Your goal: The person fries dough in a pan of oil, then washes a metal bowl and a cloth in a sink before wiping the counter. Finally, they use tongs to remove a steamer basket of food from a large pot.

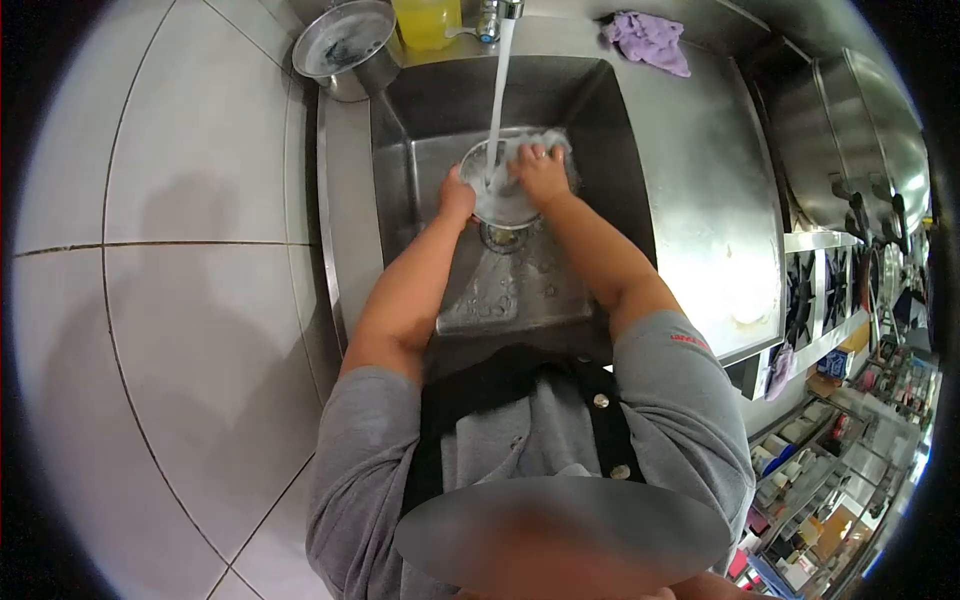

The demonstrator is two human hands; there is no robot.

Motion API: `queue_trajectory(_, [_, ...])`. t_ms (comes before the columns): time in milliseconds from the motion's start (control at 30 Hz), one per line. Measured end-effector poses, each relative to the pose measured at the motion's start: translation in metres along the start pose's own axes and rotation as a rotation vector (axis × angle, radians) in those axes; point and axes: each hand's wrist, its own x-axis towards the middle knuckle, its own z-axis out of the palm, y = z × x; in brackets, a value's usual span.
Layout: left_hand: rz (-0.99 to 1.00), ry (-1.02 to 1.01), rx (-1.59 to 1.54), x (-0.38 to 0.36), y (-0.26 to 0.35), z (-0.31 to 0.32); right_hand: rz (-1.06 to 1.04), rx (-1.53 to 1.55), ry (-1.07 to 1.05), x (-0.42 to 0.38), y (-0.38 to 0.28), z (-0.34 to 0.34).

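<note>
A round, shiny dish point(500, 205) is held under the running water point(499, 95) inside the steel sink point(400, 235). My left hand point(457, 196) grips its left rim, fingers partly out of sight beneath it. At the dish's upper right, my right hand point(541, 175) has its fingers bent over the inside; a ring shows on one finger. Whitish, foamy-looking material point(556, 143) lies around those fingers, too blurred to tell exactly. Below the dish, the drain point(503, 238) is partly visible.
A metal pot point(347, 50) and a container of yellow liquid point(428, 22) stand behind the sink, left of the faucet point(489, 22). A purple cloth point(648, 42) lies at the back right. Large steel pots point(850, 140) and stove burners point(825, 288) are farther right.
</note>
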Motion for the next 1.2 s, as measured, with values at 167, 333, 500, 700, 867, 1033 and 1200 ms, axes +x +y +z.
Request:
queue_trajectory(167, [0.065, 0.055, -0.058, 0.050, -0.050, -0.009, 0.578, 1.008, 0.153, 0.036, 0.003, 0.011])
queue_trajectory(333, [0.105, 0.027, 0.209, 0.081, -0.104, 0.005, 0.899, 1.784, -0.388, 0.042, 0.024, -0.008])
queue_trajectory(500, [-0.202, -0.188, 0.179, 0.028, -0.048, -0.002, 0.979, 2.374, -0.420, 0.024, -0.005, 0.057])
queue_trajectory(700, [-0.282, -0.043, -0.343, 0.031, -0.047, 0.008, 1.175, 2.605, 0.062, -0.001, -0.104, 0.014])
queue_trajectory(867, [-0.401, -0.217, -0.668, 0.054, -0.070, 0.009, 1.046, 1.450, 0.499, -0.018, -0.152, -0.023])
queue_trajectory(1033, [-0.549, -0.580, -0.799, 0.067, -0.101, 0.013, 0.534, 0.879, 0.550, 0.002, -0.117, -0.070])
queue_trajectory(1200, [-0.765, -0.868, -0.815, 0.068, -0.129, 0.013, 0.625, 1.217, 0.093, 0.053, -0.051, -0.041])
